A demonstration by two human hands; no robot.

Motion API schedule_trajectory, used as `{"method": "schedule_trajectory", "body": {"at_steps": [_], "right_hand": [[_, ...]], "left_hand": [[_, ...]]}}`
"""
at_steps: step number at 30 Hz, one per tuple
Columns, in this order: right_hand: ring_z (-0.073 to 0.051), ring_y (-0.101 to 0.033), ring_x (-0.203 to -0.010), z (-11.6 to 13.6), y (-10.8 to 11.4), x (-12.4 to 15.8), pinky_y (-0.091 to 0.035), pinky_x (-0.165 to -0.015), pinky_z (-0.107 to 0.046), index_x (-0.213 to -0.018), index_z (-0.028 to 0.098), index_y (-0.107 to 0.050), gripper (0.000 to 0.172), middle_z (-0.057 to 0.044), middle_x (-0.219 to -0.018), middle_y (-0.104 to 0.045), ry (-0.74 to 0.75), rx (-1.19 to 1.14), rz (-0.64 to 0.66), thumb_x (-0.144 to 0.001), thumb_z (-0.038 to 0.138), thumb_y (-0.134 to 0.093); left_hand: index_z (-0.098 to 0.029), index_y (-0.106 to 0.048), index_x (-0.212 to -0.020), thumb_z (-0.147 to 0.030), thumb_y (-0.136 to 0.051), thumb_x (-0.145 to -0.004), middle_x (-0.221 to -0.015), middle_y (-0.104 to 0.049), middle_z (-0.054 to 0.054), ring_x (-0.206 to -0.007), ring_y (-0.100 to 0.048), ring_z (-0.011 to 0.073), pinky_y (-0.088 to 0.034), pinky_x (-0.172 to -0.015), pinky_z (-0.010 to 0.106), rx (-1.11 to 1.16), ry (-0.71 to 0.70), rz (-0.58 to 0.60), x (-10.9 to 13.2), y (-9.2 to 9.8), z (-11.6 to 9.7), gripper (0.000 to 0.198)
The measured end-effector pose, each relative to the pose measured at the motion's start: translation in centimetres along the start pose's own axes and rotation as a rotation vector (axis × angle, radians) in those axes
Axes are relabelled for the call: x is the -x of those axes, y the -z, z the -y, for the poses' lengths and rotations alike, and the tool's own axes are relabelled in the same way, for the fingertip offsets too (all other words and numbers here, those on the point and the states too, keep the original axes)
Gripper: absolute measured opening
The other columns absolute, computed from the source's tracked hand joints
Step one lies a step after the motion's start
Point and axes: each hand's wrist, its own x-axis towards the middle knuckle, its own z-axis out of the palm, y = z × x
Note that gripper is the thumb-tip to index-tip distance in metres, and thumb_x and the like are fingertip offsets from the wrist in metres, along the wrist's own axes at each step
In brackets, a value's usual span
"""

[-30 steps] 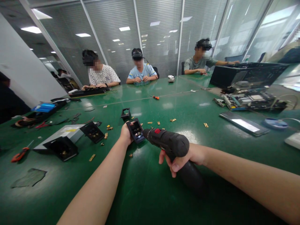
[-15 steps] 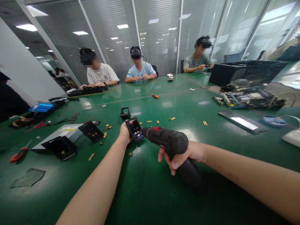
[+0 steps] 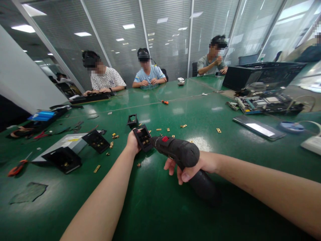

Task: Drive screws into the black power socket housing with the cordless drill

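My left hand (image 3: pixel 132 142) grips a black plastic box (image 3: pixel 142 138) by its left side, with its open face tilted toward me and brass pieces inside. My right hand (image 3: pixel 187 170) is wrapped round the handle of a black cordless drill (image 3: pixel 179 150), some fingers lifted off near the trigger. The drill's front end points into the box's right side; the bit's tip is hard to make out. Left of my left hand lie two similar black boxes, one nearer (image 3: pixel 62 159) and one farther (image 3: pixel 95 141). Another black box (image 3: pixel 132 120) stands just beyond it.
Small brass plates (image 3: pixel 184 126) and screws (image 3: pixel 139 165) lie scattered around. An orange screwdriver (image 3: pixel 17 169) and a glass-like shard (image 3: pixel 28 193) are at left. A phone-like slab (image 3: pixel 258 128), circuit boards (image 3: pixel 271 102) and a black case (image 3: pixel 263 75) stand at right. Several people sit across the table.
Both hands keep the drill and box together in nearly the same place. The fingers by the drill's trigger have loosened outward. The person at far right has raised a hand toward the head.
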Motion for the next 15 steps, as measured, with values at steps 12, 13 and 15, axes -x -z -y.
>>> {"method": "schedule_trajectory", "body": {"at_steps": [12,13,15], "right_hand": [[-0.016,-0.068,-0.066,0.37,0.46,0.32,-0.053,-0.068,-0.028,-0.086,0.01,-0.07,0.037,-0.002,-0.072,-0.071,-0.025,-0.021,0.016,-0.054,0.02,-0.087],[-0.016,-0.068,-0.065,0.3,0.47,0.26,-0.053,-0.067,-0.028,-0.086,0.01,-0.07,0.038,-0.002,-0.072,-0.071,-0.02,-0.023,0.018,-0.053,0.021,-0.087],[-0.015,-0.068,-0.063,0.23,0.44,0.17,-0.052,-0.066,-0.027,-0.087,0.01,-0.07,0.04,-0.002,-0.071,-0.071,-0.017,-0.017,0.017,-0.052,0.022,-0.087]], "left_hand": [[-0.006,-0.065,-0.098,-0.026,-0.046,-0.069,-0.069,-0.068,0.013,-0.058,-0.064,0.0263,-0.053,-0.054,0.037,0.033,-0.014,0.004,0.24,-0.3,-0.13,0.04],[-0.007,-0.065,-0.098,-0.026,-0.047,-0.069,-0.069,-0.069,0.013,-0.058,-0.064,0.0263,-0.053,-0.054,0.037,0.033,-0.016,0.003,0.17,-0.26,-0.11,0.04],[-0.008,-0.065,-0.1,-0.026,-0.047,-0.069,-0.071,-0.069,0.012,-0.059,-0.065,0.0262,-0.053,-0.055,0.038,0.029,-0.021,-0.003,0.02,-0.19,-0.06,0.04]]}}
